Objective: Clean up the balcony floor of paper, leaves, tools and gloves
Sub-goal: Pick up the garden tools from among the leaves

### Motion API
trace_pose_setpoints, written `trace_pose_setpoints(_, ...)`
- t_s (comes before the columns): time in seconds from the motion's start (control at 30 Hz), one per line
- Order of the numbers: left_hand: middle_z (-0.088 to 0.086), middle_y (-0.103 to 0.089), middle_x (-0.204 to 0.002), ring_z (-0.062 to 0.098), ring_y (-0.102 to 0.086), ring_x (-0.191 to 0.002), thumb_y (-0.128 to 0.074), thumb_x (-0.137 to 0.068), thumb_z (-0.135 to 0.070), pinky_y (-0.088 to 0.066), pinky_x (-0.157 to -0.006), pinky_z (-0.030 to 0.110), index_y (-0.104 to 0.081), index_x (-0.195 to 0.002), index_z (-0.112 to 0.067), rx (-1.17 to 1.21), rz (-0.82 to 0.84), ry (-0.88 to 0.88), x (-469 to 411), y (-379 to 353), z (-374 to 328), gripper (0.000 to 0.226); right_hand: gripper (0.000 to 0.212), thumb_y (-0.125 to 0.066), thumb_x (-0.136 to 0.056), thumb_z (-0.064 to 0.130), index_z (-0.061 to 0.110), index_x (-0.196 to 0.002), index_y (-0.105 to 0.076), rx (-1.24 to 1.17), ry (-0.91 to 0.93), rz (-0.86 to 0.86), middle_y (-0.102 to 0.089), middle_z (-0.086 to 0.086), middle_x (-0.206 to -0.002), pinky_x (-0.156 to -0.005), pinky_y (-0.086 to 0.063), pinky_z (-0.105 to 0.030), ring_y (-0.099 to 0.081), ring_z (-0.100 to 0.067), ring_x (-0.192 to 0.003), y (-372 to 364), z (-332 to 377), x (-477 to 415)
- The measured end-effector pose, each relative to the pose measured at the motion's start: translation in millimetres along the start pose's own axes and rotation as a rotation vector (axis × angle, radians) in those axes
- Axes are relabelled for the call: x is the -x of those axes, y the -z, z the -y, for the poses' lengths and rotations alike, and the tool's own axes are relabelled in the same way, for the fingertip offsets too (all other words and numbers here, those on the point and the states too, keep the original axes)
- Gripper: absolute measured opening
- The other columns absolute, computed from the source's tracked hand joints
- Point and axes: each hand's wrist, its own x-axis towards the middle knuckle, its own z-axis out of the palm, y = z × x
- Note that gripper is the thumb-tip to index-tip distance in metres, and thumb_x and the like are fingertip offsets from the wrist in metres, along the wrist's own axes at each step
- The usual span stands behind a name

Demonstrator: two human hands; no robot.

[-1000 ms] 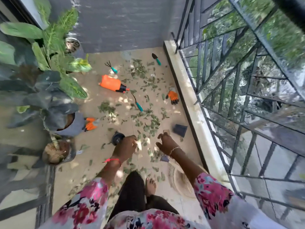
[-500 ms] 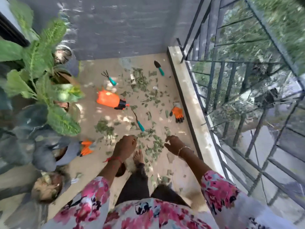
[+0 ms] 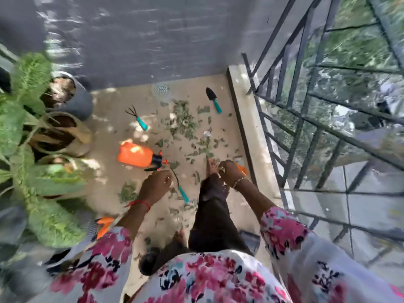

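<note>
Balcony floor (image 3: 109,141), a beige tiled strip between the grey wall at the top of the frame and the black metal railing (image 3: 290,119) on the right, looks barely started: green leaf scraps (image 3: 183,121) lie scattered across its middle, thickest in the upper centre, with a small crumpled white paper (image 3: 206,133) among them. Tools are all down too: a black trowel with a teal handle (image 3: 213,99) near the upper right kerb, a three-pronged hand rake with a teal handle (image 3: 137,119) left of the leaves, an orange plastic spray bottle (image 3: 138,157) on its side at centre left, and a thin black weeder with a teal handle (image 3: 180,189) just below it. An orange glove (image 3: 241,168) peeks out by the kerb behind the right hand (image 3: 229,171), and another orange glove (image 3: 104,225) lies at lower left beside the potted green plants (image 3: 32,127). The left hand (image 3: 156,184) hangs loosely curled above the weeder; whether either of the hands holds anything I cannot tell, as blur hides the fingers. By my judgement nearly everything remains to be gathered, the weeder and the nearer glove lying closest to reach
</note>
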Motion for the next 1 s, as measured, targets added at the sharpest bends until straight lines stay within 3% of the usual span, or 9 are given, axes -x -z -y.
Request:
trace_pose_setpoints(0.2,0.015,-0.066,-0.107,0.032,-0.061,-0.103,-0.046,-0.092,-0.03,-0.046,-0.086,0.035,-0.066,-0.104,-0.003,0.035,0.037,0.096,-145.8,-15.9,-27.0,0.036,0.028,-0.043,-0.092,0.01,0.0,-0.115,-0.056,0.078,-0.024,0.024,-0.054,-0.02,-0.121,-0.09,-0.039,-0.038,-0.051,-0.034,-0.114,52.0,-21.3,-143.0)
trace_pose_setpoints(0.3,0.019,-0.067,-0.107,0.034,-0.062,-0.104,-0.044,-0.094,-0.028,-0.046,-0.092,0.038,-0.067,-0.103,0.001,0.017,0.069,0.078,-233.3,-41.2,-25.7,0.038,0.028,-0.04,-0.092,0.007,0.001,-0.114,-0.057,0.155,-0.014,0.018,-0.055,-0.018,-0.121,-0.089,-0.039,-0.037,-0.052,-0.033,-0.112,50.1,-41.4,-220.5)
trace_pose_setpoints(0.37,0.023,-0.068,-0.102,0.036,-0.066,-0.097,-0.045,-0.089,-0.021,-0.051,-0.087,0.041,-0.069,-0.098,0.005,0.026,0.052,0.05,-276.6,-57.9,-29.9,0.036,0.026,-0.042,-0.091,0.007,0.0,-0.11,-0.058,0.168,-0.003,0.025,-0.056,-0.02,-0.117,-0.088,-0.043,-0.039,-0.054,-0.035,-0.108,43.4,-56.7,-264.4)
trace_pose_setpoints(0.47,0.023,-0.063,-0.111,0.032,-0.061,-0.105,-0.053,-0.089,-0.003,-0.049,-0.09,0.039,-0.065,-0.105,0.005,0.066,0.047,0.039,-358.6,-108.6,-14.6,0.022,0.021,-0.041,-0.089,0.006,0.0,-0.102,-0.058,0.201,0.018,0.042,-0.057,-0.022,-0.11,-0.083,-0.046,-0.043,-0.057,-0.038,-0.101,-0.9,-93.2,-361.3)
trace_pose_setpoints(0.53,0.017,-0.059,-0.118,0.028,-0.054,-0.115,-0.053,-0.09,-0.008,-0.042,-0.094,0.036,-0.061,-0.113,-0.001,0.031,0.075,0.025,-396.6,-126.7,-9.7,0.025,0.023,-0.041,-0.09,0.004,-0.001,-0.107,-0.057,0.226,0.015,0.044,-0.056,-0.022,-0.112,-0.084,-0.046,-0.044,-0.055,-0.039,-0.102,-12.7,-103.3,-401.0)
trace_pose_setpoints(0.7,0.008,-0.055,-0.122,0.026,-0.045,-0.119,-0.055,-0.089,-0.011,-0.042,-0.088,0.035,-0.058,-0.115,-0.009,-0.052,0.072,-0.042,-500.4,-213.2,59.7,0.027,0.038,-0.044,-0.09,0.004,0.007,-0.127,-0.049,0.279,0.052,0.071,-0.05,-0.018,-0.127,-0.091,-0.046,-0.044,-0.051,-0.035,-0.114,-97.6,-153.0,-527.3)
trace_pose_setpoints(0.87,0.006,-0.044,-0.137,0.024,-0.035,-0.128,-0.057,-0.09,-0.012,-0.036,-0.096,0.032,-0.053,-0.125,-0.009,-0.058,0.134,-0.076,-541.0,-253.5,111.3,0.035,0.052,-0.044,-0.088,0.0,0.013,-0.137,-0.038,0.329,0.062,0.164,-0.033,-0.018,-0.141,-0.093,-0.043,-0.043,-0.041,-0.035,-0.123,-158.0,-185.1,-593.3)
trace_pose_setpoints(1.0,0.006,-0.036,-0.146,0.026,-0.031,-0.133,-0.056,-0.091,-0.012,-0.037,-0.101,0.036,-0.053,-0.122,-0.006,-0.055,0.127,-0.067,-553.0,-275.4,143.8,0.032,0.054,-0.034,-0.09,-0.007,0.008,-0.142,-0.028,0.459,0.09,0.12,-0.018,-0.018,-0.149,-0.097,-0.041,-0.048,-0.025,-0.038,-0.13,-190.1,-208.5,-623.9)
